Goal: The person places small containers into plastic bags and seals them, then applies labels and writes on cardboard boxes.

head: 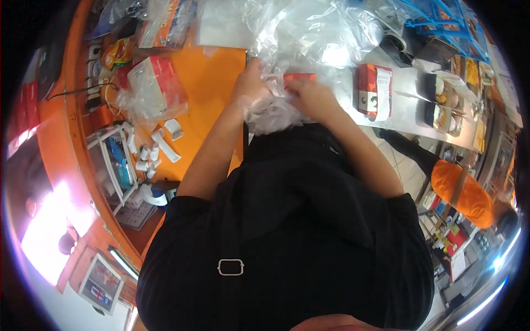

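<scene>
My left hand (pixel 251 85) grips the gathered film of a clear plastic bag (pixel 275 118) in front of my waist. On the bag's other side, my right hand (pixel 310 97) has curled fingers at a small red box (pixel 299 77), partly hidden by the hand and film. Whether the fingers hold the box or only the film around it, I cannot tell. To the right, a red carton (pixel 374 93) with a white printed slip on it lies on the metal counter (pixel 403 111). A bagged red and white box (pixel 155 85) rests on the orange table (pixel 207 91) at left.
Clear plastic bags (pixel 310 29) are heaped beyond my hands. Curled paper slips (pixel 165 145) lie on the orange table. Open food boxes (pixel 447 105) stand at the right, near a blue rack (pixel 447 25). A person in an orange top (pixel 461 192) is at the lower right.
</scene>
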`<state>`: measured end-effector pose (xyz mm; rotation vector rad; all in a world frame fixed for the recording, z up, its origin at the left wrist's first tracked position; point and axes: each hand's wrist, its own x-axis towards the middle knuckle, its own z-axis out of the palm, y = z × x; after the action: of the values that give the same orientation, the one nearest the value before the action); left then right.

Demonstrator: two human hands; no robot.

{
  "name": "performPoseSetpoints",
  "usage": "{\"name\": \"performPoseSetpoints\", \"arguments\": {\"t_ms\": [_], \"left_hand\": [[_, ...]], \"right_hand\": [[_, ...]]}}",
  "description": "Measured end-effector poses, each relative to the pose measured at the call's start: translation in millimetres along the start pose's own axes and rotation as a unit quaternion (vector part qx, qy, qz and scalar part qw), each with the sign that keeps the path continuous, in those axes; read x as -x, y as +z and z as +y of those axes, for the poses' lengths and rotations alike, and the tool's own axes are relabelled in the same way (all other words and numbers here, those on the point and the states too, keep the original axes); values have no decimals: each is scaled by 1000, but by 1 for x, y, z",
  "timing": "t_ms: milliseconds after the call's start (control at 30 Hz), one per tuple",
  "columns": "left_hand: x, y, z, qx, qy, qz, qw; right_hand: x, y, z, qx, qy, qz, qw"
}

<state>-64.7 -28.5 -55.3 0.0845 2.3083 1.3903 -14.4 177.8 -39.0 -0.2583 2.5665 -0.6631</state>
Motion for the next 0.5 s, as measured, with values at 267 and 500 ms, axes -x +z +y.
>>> {"name": "performPoseSetpoints", "arguments": {"t_ms": [267, 500], "left_hand": [[42, 16, 14, 33, 133, 73, 988], [10, 56, -4, -314, -31, 24, 949]], "right_hand": [[-44, -23, 29, -125, 63, 45, 989], [47, -69, 15, -605, 105, -132, 778]]}}
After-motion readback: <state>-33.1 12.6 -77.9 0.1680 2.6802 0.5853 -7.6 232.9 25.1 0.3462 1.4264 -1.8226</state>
